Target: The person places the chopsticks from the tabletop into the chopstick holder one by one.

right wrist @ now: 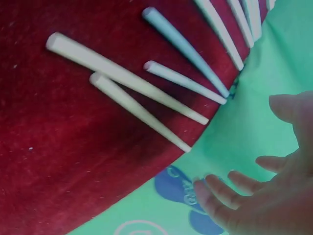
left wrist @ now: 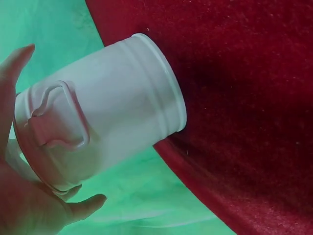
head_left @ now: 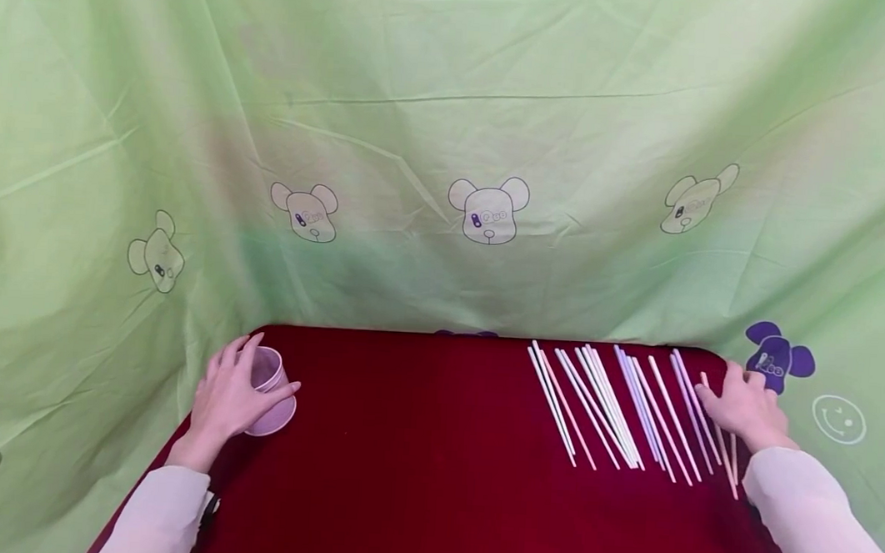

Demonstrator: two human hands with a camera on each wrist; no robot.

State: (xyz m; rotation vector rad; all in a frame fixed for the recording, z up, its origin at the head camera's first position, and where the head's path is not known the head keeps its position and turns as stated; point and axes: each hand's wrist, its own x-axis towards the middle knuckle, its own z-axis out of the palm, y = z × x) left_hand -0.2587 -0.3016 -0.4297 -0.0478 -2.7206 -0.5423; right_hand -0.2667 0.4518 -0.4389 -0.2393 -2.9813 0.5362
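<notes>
A small pale pinkish pail (head_left: 265,405), with a wire handle (left wrist: 80,115) on its side, stands on the red cloth at the left. My left hand (head_left: 232,387) is spread around its top, thumb on the right and fingers on the far left. In the left wrist view, the fingers (left wrist: 83,208) reach out past the rim. Thin round sticks (head_left: 604,410) in white, pink and purple lie at the right. My right hand (head_left: 749,407) is over the rightmost sticks (head_left: 734,467). Its fingers are loosely spread and hold nothing in the right wrist view.
A dark red cloth (head_left: 402,475) covers the table. Light green fabric (head_left: 404,141) with bear-head prints hangs behind and at both sides. The sticks lie in several loose groups, running roughly front to back up to the table's far edge.
</notes>
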